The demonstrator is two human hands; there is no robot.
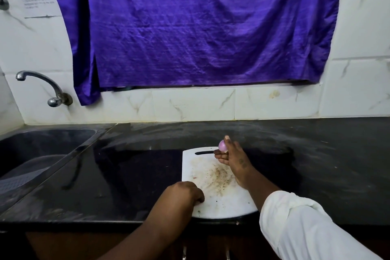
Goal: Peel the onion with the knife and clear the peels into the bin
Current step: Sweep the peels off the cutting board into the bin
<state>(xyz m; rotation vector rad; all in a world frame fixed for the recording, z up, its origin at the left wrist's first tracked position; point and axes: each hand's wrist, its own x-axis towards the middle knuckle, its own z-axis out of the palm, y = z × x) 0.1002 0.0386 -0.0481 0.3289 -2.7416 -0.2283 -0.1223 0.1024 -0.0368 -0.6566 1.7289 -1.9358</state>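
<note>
On the black desk [147, 175], near its front edge: white cutting board [219, 202], smeared with brown peel residue.

Item 1: onion [222, 146], small, pinkish, seemingly skinned. Held just above the board's far edge by the right hand [234, 158], fingers [220, 156] clamped round it, probably lifted clear so the board can be swept.

Item 2: left hand [183, 193], at the board's near-left edge, fingers curled downward. Whether they pinch scraps or only steady the board cannot be told.

Knife, bin: not in view.

Also present: sink [42, 150] and tap [42, 84], left; purple cloth [200, 27], behind.
</note>
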